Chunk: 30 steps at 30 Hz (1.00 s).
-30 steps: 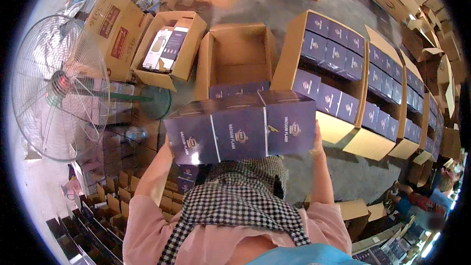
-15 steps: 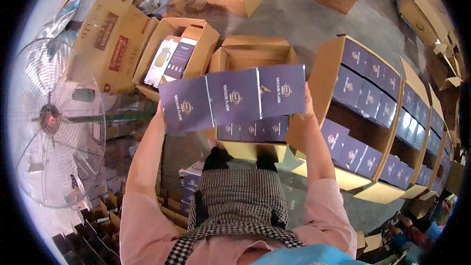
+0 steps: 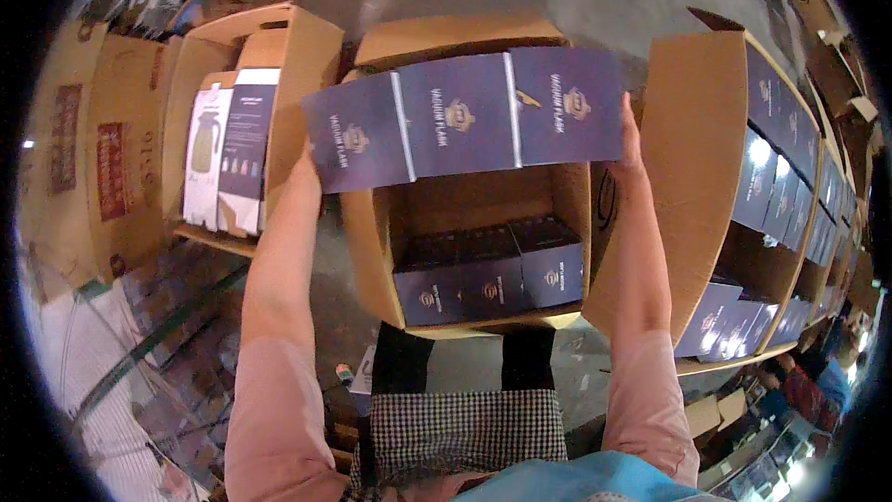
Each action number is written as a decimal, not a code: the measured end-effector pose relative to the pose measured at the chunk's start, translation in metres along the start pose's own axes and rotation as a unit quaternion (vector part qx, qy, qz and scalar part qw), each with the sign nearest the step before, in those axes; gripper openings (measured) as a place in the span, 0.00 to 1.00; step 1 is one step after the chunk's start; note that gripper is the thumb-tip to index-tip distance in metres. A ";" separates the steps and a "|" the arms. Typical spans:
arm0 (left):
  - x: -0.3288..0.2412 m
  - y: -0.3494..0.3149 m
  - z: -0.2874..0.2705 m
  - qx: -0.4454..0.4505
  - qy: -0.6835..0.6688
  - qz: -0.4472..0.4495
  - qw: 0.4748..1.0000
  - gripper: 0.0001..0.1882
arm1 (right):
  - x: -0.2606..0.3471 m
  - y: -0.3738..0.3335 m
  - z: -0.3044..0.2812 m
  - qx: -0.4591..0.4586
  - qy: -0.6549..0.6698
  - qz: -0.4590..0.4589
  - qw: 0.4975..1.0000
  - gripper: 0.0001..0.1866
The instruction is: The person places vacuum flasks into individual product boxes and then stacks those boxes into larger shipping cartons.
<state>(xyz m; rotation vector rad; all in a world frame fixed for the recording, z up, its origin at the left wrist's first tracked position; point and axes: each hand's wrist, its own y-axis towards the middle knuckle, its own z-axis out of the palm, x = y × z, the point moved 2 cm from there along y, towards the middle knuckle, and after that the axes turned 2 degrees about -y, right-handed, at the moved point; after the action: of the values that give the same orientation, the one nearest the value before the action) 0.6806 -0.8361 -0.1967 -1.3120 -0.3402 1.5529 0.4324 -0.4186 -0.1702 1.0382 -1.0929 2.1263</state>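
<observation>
A row of three dark purple vacuum flask boxes [image 3: 462, 116] is squeezed end to end between my two hands. My left hand [image 3: 312, 172] presses on the left end, its fingers mostly hidden behind the box. On the right end my right hand [image 3: 628, 144] grips the outer side. The row hangs above the far part of an open cardboard carton [image 3: 372, 260], tilted a little with its right end farther away. Inside that carton, along the near side, stand three more purple boxes [image 3: 490, 284].
To the left is an open carton [image 3: 311, 56] holding a white and purple flask box [image 3: 228, 158]; beyond it stands a closed carton [image 3: 102, 130]. Tall cartons [image 3: 688, 130] filled with purple boxes line the right. A person [image 3: 818, 390] is at the lower right edge.
My hands have carried the row of boxes forward, away from my body, uncovering more of the carton. My view has shifted, and the fan at left has left the picture.
</observation>
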 end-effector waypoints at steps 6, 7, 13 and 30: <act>0.004 0.076 -0.046 -0.050 -0.016 0.076 0.996 0.37 | -0.052 0.102 -0.019 -0.117 -0.119 -0.034 0.985 0.32; 0.006 0.094 -0.036 -0.044 0.008 0.092 0.995 0.38 | -0.058 0.129 -0.057 -0.147 -0.272 -0.051 0.950 0.27; 0.034 0.119 -0.054 -0.125 0.634 0.292 0.705 0.38 | -0.124 0.156 0.004 -0.220 -0.666 -0.323 0.635 0.19; 0.107 0.095 -0.061 -0.052 0.357 0.075 0.930 0.37 | -0.236 0.148 0.078 -0.126 0.407 0.132 0.895 0.50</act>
<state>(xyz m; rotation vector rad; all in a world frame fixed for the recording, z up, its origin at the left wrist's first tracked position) 0.6971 -0.8121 -0.3493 -1.9162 0.1465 1.0795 0.4887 -0.5881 -0.3981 -0.1637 -1.0478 2.1920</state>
